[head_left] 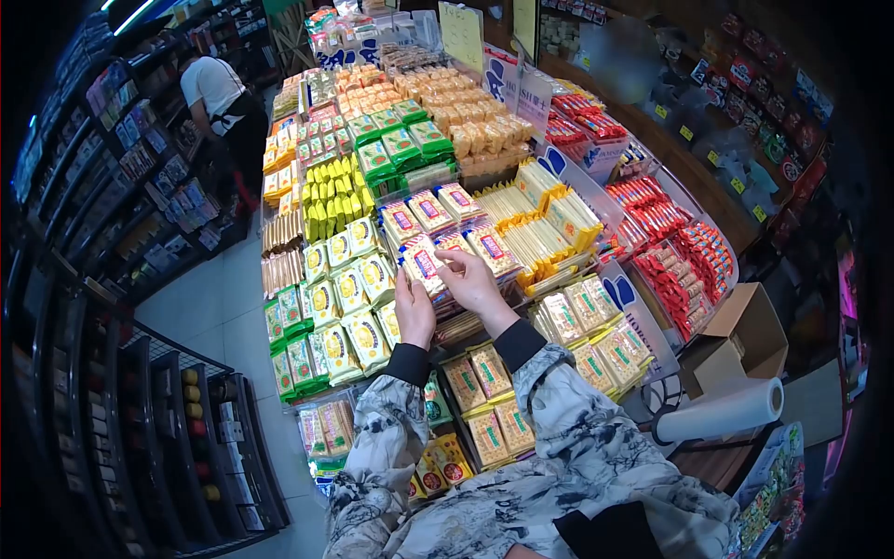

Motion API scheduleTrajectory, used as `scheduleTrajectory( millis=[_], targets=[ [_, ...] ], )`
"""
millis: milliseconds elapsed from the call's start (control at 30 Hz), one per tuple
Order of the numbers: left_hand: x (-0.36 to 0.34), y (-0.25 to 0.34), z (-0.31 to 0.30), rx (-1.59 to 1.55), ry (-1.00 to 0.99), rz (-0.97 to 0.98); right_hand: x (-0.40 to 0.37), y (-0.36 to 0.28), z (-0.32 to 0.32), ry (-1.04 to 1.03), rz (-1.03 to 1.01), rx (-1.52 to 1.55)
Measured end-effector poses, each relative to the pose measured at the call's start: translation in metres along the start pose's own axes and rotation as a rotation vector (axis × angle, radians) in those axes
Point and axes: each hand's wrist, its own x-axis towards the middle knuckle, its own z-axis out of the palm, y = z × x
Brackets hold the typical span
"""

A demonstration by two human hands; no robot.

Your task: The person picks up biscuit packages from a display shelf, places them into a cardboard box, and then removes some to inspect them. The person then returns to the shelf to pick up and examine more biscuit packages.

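Both my hands hold one snack packet (424, 264), white with a pink and blue label, over a sloping shop display (643, 321). My left hand (413, 309) grips its lower left edge. My right hand (472, 279) pinches its right edge with fingertips. Similar pink-labelled packets (430, 211) lie in rows just behind it. Yellow-and-white packets (349, 289) lie to the left of my left hand. Both my sleeves are a grey and white pattern with black cuffs.
Green packets (402, 144), orange packets (466, 107) and red packets (684, 265) fill the display. A cardboard box (745, 331) and a plastic roll (722, 415) sit at right. Another person (223, 102) bends at the shelves across the tiled aisle (209, 312) on the left.
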Motion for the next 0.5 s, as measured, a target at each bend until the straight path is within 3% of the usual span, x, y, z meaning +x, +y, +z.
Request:
scheduleTrajectory(
  millis=[167,267,333,500],
  targets=[
    [-0.002,-0.003,0.002,-0.059,-0.042,-0.006,-0.006,-0.02,-0.001,-0.06,0.108,-0.131],
    [-0.002,-0.006,0.003,-0.012,-0.001,0.057,-0.01,-0.021,0.003,0.002,0.022,-0.21],
    [-0.003,-0.003,0.002,0.023,0.01,0.048,-0.012,-0.023,0.002,0.031,-0.163,-0.376],
    [-0.003,0.002,0.003,0.059,0.02,0.048,-0.015,-0.025,0.003,0.024,-0.172,-0.544]
  ],
)
